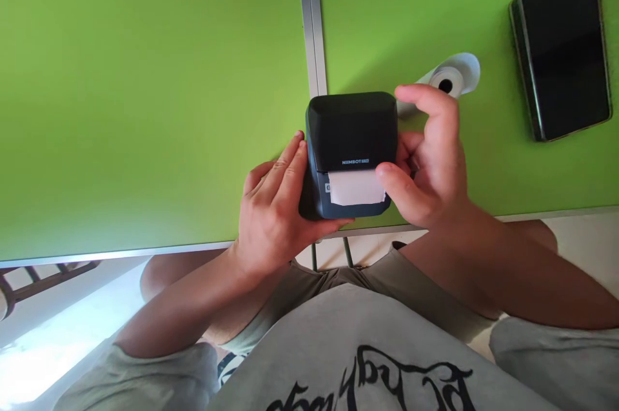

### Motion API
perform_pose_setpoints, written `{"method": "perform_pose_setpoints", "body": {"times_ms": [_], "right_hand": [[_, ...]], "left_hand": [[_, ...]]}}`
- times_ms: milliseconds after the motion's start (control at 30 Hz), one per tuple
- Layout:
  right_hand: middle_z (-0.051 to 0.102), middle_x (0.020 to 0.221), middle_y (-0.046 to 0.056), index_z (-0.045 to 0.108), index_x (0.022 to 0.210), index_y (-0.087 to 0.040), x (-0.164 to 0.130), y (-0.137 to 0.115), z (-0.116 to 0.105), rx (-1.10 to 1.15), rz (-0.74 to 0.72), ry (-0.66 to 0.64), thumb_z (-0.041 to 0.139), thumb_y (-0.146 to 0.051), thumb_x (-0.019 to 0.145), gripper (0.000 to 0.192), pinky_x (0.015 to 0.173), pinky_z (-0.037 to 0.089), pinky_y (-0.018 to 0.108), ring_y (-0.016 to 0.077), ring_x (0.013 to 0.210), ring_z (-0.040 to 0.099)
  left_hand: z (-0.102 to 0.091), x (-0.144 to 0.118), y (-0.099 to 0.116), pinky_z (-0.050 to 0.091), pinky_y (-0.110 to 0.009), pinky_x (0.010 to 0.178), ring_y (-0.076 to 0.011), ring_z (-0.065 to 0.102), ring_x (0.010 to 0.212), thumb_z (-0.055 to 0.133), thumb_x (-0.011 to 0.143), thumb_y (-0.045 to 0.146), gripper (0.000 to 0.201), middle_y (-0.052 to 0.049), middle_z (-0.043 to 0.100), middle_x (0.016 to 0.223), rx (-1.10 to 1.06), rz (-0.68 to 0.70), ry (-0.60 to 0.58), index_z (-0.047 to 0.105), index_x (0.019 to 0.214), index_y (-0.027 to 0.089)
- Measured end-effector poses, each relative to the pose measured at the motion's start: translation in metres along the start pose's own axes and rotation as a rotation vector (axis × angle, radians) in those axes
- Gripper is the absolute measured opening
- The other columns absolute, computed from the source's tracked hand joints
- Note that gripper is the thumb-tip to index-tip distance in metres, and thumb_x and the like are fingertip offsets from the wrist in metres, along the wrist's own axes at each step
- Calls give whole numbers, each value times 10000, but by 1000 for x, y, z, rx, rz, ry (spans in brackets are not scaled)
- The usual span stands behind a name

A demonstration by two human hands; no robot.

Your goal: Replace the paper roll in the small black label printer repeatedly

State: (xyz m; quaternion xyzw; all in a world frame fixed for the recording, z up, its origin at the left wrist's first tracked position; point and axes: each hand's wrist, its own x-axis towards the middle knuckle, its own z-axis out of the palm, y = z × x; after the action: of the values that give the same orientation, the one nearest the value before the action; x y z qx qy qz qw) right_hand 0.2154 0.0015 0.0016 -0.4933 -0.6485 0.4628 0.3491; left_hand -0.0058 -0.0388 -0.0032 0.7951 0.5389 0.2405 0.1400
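A small black label printer with a NIIMBOT mark stands at the near edge of the green table. A strip of white paper sticks out from under its lid toward me. My left hand is wrapped around the printer's left side, its thumb along the front. On the right side, my right hand grips the printer, thumb at the lid's front corner by the paper and index finger at the back corner. The other right fingers are partly hidden. Behind that hand lies a white paper roll with a dark core hole.
A black phone-like device lies at the right of the green table. A metal seam strip runs back from the printer between two table panels. My legs and a chair part are below the table's near edge.
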Motion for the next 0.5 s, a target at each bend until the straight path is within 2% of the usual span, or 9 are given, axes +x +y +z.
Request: {"method": "perform_pose_setpoints", "body": {"times_ms": [167, 300, 433, 500], "right_hand": [[359, 549, -115, 373, 1422, -283, 4, -10, -6, -54, -22, 9, 637, -269, 860, 621, 451, 270, 227, 43, 439, 340], [409, 517, -138, 471, 1364, -263, 6, -24, -17, -173, -98, -24, 654, -209, 866, 534, 467, 324, 222, 26, 409, 352], [465, 524, -120, 593, 1269, -250, 9, -37, -22, -311, -193, 42, 627, -269, 936, 334, 512, 357, 236, 25, 418, 386], [498, 541, -95, 621, 1243, -249, 12, -42, -22, -365, -218, 112, 607, -325, 970, 284, 520, 352, 244, 42, 471, 483]], "left_hand": [[0, 2, 1, 478, -401, 1038, -314, 630, 1317, 666, 797, 813, 977, -156, 588, 1505, -20, -55, -28, 410, 1525, 213], [2, 3, 2, 458, -356, 1036, -285, 636, 1293, 619, 837, 809, 941, -169, 611, 1459, 16, -28, -15, 406, 1499, 175], [4, 3, 1, 448, -343, 1023, -281, 637, 1280, 597, 865, 787, 898, -175, 632, 1417, 51, -11, 5, 410, 1480, 159], [4, 3, 0, 447, -348, 1017, -286, 639, 1271, 586, 851, 819, 925, -177, 638, 1403, 45, -1, 15, 413, 1473, 157]]}}
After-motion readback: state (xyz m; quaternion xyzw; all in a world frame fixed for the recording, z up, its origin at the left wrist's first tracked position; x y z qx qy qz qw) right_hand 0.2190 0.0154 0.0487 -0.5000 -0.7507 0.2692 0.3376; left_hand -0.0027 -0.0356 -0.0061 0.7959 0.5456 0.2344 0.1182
